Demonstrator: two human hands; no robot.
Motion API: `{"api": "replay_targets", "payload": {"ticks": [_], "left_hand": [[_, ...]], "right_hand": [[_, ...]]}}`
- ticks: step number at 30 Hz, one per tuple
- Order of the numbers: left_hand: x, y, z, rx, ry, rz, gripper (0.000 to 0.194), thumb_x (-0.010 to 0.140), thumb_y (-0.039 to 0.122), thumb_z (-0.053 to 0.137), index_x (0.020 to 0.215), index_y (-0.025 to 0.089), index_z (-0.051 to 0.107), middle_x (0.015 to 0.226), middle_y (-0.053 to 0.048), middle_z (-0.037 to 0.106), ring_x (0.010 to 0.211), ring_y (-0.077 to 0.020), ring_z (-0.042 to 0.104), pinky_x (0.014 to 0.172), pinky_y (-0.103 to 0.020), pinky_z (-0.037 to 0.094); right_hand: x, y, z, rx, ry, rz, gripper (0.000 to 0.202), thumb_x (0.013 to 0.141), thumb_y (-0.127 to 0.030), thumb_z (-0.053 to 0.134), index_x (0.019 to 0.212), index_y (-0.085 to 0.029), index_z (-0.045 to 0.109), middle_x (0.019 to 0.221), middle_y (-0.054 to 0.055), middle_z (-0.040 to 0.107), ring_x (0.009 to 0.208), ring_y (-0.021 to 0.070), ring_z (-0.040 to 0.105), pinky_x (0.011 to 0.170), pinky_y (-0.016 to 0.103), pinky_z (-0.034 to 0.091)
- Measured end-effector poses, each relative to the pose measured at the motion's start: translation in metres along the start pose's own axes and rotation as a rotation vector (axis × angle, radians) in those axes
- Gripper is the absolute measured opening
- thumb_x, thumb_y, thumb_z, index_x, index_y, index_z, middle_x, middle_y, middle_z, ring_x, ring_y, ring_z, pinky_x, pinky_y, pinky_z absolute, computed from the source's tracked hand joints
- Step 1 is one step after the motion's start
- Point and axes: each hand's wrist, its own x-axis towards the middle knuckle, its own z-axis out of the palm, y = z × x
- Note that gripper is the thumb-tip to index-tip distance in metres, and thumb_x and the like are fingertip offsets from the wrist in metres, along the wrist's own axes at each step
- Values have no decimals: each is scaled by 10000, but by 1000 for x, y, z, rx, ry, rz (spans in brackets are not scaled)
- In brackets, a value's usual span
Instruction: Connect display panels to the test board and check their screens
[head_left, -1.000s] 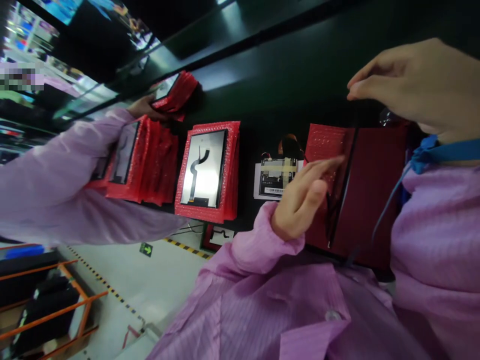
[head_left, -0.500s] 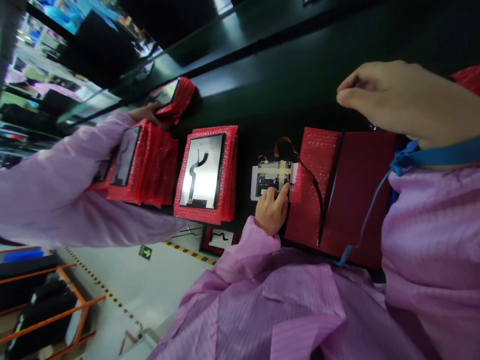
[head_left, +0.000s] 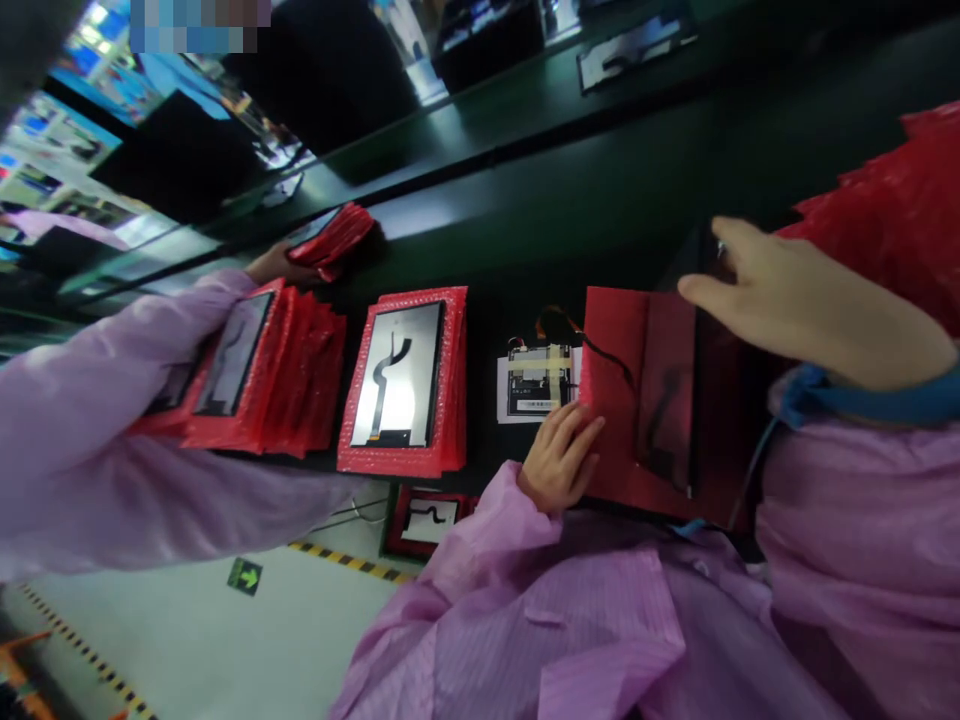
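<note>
My left hand has its fingers stretched out, their tips at the left edge of a red sheet. Above those fingers lies a small electronic assembly with yellowish tape strips, on a white backing. From it a thin dark cable runs to the red sheet. A dark-edged, glossy, see-through panel lies over the sheet, showing a dark cable shape. My right hand is above the panel's upper right, thumb and forefinger apart; its other fingers are partly hidden.
Left of the assembly, a display panel with a black ribbon cable tops a stack of red bubble bags. Farther left, a co-worker's sleeve reaches past more bags. Red bags are piled behind my right hand.
My left hand has moved off the assembly to the red sheet's edge. My right hand is lower, its thumb and forefinger farther apart. The dark edge on the red sheet is more upright.
</note>
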Motion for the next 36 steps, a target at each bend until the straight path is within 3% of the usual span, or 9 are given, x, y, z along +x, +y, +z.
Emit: {"api": "replay_targets", "payload": {"ticks": [5, 11, 17, 21, 24, 27, 30, 33, 36], "left_hand": [[-4, 4, 9, -84, -205, -8, 657, 1029, 283, 428, 1623, 130, 192, 1528, -218, 509, 1500, -320, 403, 1198, -567, 402], [-3, 7, 11, -123, -132, -110, 673, 1037, 214, 385, 1642, 150, 98, 1516, -214, 531, 1468, -299, 466, 1165, -519, 483], [-6, 7, 8, -262, -64, -263, 614, 1062, 258, 350, 1640, 217, 149, 1572, -176, 481, 1474, -250, 463, 1157, -455, 502], [-2, 8, 6, -189, -43, -146, 612, 1041, 289, 442, 1605, 156, 246, 1497, -208, 551, 1423, -277, 525, 1154, -486, 497], [11, 4, -10, -168, 6, -49, 394, 1021, 223, 480, 1409, 166, 516, 1311, -164, 683, 1265, -251, 643, 1102, -461, 528], [37, -10, -34, -124, 188, -20, 204, 976, 146, 533, 1130, 202, 654, 1045, -90, 730, 1014, -205, 692, 957, -390, 567], [69, -34, -43, 4, 324, -7, 197, 975, 196, 538, 1130, 198, 660, 1067, -107, 713, 1029, -234, 662, 963, -428, 534], [93, -59, -33, 74, 236, 38, 272, 1008, 287, 491, 1190, 166, 652, 1230, -140, 673, 1186, -264, 606, 1095, -503, 461], [97, -75, -17, 9, 124, 68, 255, 1021, 273, 451, 1067, 179, 683, 1123, -90, 705, 1143, -226, 616, 1176, -523, 378]], "right_hand": [[-41, 27, -6, 57, 49, 109, 188, 866, -167, 581, 1054, -177, 574, 872, 83, 668, 800, 278, 647, 798, 458, 514], [-69, 35, -10, 428, 254, 160, 276, 868, -188, 611, 1142, -177, 644, 872, 74, 694, 819, 209, 655, 787, 385, 521], [-41, 55, 49, 801, 9, 122, 352, 879, -272, 574, 1222, -203, 612, 851, 55, 704, 718, 193, 655, 647, 338, 551], [-35, 73, 72, 459, 18, 167, 354, 858, -226, 554, 1204, -180, 610, 892, 97, 701, 844, 265, 678, 796, 463, 578], [-42, 65, 64, 54, 169, 43, 302, 886, -264, 544, 1133, -123, 645, 1051, 199, 671, 1057, 368, 640, 975, 602, 490], [-42, 37, 62, 30, 224, -227, 349, 956, -356, 487, 1165, -129, 650, 1195, 215, 637, 1188, 382, 570, 1050, 612, 436], [-26, 8, 82, 178, 30, -505, 351, 986, -405, 461, 1106, -156, 678, 1201, 165, 664, 1183, 332, 563, 1067, 558, 435], [-10, -5, 111, 300, -171, -607, 332, 991, -385, 449, 1006, -161, 693, 1172, 136, 685, 1142, 287, 581, 1074, 527, 428], [-5, -4, 128, 410, -208, -607, 285, 980, -315, 438, 942, -174, 683, 1113, 115, 691, 1093, 250, 598, 1045, 484, 447]]}}
